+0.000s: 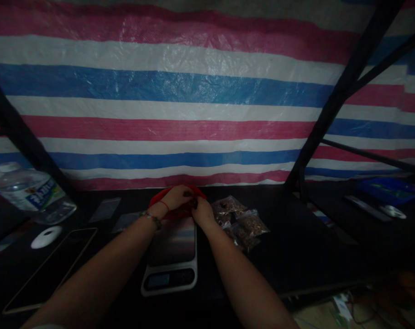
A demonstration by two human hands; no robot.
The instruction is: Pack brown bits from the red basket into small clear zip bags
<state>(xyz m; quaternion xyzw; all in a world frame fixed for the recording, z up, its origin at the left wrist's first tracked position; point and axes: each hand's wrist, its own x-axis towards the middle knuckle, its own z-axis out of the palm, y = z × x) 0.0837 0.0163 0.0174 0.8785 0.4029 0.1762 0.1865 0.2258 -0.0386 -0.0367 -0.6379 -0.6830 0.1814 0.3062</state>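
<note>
Both my hands meet over a red container (158, 199) at the far end of a small kitchen scale (173, 256) on the dark table. My left hand (177, 197), with a bead bracelet and a red thread at the wrist, has its fingers curled over the red rim. My right hand (202, 212) is closed in a pinch beside it, and what it holds is too small and dark to make out. Several small clear bags of brown bits (243, 223) lie just right of my right hand.
A water bottle (32, 194) lies at the left, with a white round object (46, 237) and a phone (49, 269) in front of it. Two flat clear bags (106, 209) lie behind the phone. Black frame bars (330, 105) rise on the right. A striped tarp (180, 91) hangs behind.
</note>
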